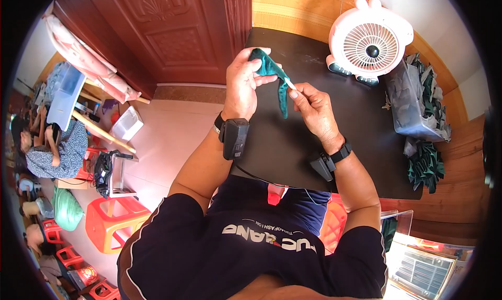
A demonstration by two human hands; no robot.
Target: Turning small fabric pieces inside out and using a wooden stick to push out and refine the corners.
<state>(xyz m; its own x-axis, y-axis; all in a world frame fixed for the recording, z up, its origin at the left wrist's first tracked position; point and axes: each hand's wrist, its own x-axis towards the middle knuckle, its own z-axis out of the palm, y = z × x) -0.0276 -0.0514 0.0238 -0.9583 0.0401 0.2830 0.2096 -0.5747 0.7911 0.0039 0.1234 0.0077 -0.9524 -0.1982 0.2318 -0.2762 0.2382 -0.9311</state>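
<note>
2 sets of fingers are closed: the left hand [241, 83] grasps a green velvety cloth [267, 66] above the dark tabletop [293, 153], while the right hand [316, 111] pinches a slim white piece [291, 84] at its edge. A loose pinch could let the white piece slip; uneven pulling could crease or stretch the cloth. White lettering [300, 245] crosses the navy shirt [198, 247]; no label is discernible on the cloth.

Txt: wht lettering [260, 234], lg + sm | loc: navy shirt [230, 255] frt
</note>
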